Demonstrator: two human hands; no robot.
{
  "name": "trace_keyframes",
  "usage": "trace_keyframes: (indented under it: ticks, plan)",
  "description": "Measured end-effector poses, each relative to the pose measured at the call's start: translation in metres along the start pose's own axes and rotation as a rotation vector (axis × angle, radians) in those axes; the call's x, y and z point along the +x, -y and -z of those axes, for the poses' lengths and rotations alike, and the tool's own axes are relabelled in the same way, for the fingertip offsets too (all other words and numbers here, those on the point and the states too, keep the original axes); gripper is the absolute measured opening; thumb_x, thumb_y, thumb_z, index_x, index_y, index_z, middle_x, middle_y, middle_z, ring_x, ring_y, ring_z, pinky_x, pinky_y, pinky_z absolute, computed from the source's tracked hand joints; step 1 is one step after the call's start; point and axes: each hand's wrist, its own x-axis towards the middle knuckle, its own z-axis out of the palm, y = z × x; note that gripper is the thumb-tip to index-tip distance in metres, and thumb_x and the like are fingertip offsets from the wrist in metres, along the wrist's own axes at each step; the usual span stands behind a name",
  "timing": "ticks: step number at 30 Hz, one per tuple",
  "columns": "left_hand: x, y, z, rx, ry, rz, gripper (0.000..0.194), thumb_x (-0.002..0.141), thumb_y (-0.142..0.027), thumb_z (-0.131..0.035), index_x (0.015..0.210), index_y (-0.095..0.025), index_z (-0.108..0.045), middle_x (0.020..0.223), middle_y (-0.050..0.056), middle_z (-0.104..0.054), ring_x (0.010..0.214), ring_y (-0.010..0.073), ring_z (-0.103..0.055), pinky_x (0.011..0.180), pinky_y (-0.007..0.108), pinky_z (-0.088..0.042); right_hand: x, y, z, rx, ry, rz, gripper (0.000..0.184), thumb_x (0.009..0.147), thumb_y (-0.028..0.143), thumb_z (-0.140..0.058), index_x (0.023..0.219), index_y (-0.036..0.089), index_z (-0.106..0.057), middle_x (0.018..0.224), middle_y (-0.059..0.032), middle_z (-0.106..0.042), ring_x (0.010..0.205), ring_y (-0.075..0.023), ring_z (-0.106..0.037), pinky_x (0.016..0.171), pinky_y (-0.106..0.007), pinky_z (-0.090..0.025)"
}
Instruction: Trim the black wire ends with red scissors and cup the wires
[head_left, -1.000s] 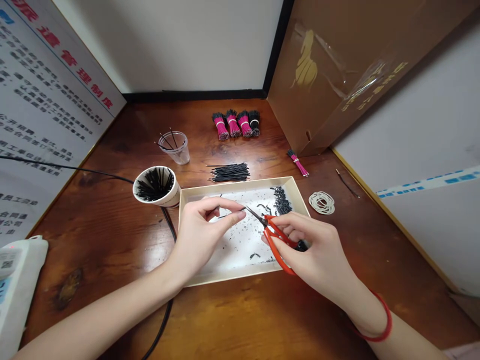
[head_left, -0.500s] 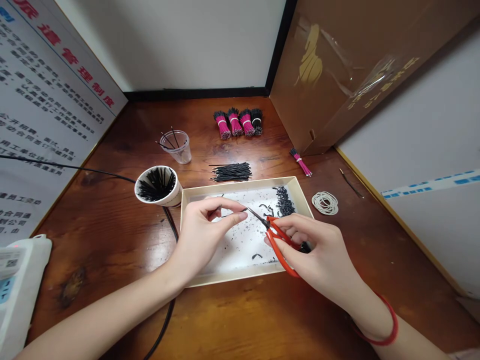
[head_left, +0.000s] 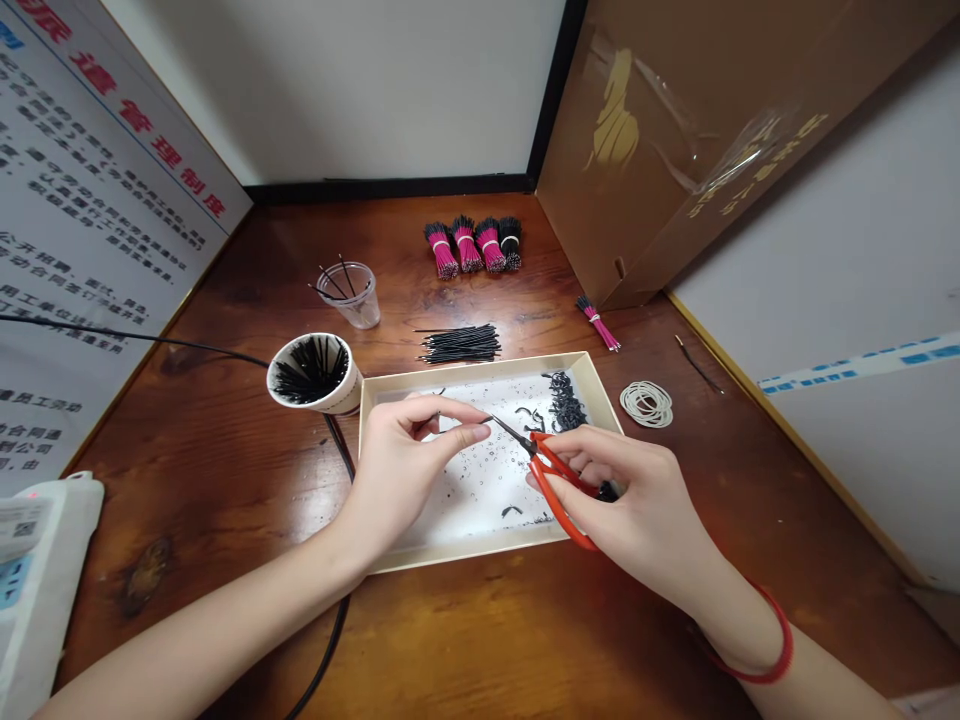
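Observation:
My left hand (head_left: pixel 397 460) hovers over a white-lined cardboard tray (head_left: pixel 465 561), its thumb and forefinger pinched on what looks like a thin black wire (head_left: pixel 450 427). My right hand (head_left: pixel 626 495) grips red-handled snips (head_left: pixel 559 505), whose dark blades reach the left fingertips. Black wire offcuts (head_left: pixel 566 402) lie heaped at the tray's far right corner, and tiny dark bits are scattered over its floor. The right hand hides the snips' far handle.
A paper cup (head_left: pixel 313 372) packed with black wires stands left of the tray, behind it a clear plastic cup (head_left: pixel 351 297). Pink-and-black wire bundles (head_left: pixel 472 246), loose black wires (head_left: pixel 459 344) and white rubber bands (head_left: pixel 646 404) lie on the wooden desk (head_left: pixel 217 560).
The hands and snips have barely moved. The whole view has shifted slightly, and the snip tips stay next to the left fingertips.

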Motion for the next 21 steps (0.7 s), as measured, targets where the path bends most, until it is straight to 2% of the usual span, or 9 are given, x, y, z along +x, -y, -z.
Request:
trace_keyframes:
  ticks: [10,21]
  plan:
    - [0.0,0.001,-0.0003,0.003,-0.005,-0.011,0.009,0.066,-0.017,-0.078,0.069,-0.025,-0.078,0.062,-0.003,-0.069,0.057,0.0109,-0.046,0.055,0.026,-0.033,-0.0001,-0.0012,-0.0006,-0.002,-0.011,0.006,0.007,0.075,0.02,-0.066,0.08,0.017,-0.07,0.062,-0.0006,-0.063,0.054,-0.0113,-0.051,0.045,-0.023,-0.044]
    - [0.0001,-0.0001,-0.0003,0.014,-0.005,-0.01,0.008,0.067,-0.018,-0.078,0.069,-0.025,-0.078,0.065,-0.001,-0.071,0.06,0.0131,-0.053,0.054,0.027,-0.034,0.0006,0.0013,0.0013,0.014,-0.001,-0.012,0.004,0.076,0.02,-0.066,0.078,0.018,-0.068,0.063,-0.0008,-0.064,0.053,-0.0113,-0.053,0.044,-0.023,-0.044]
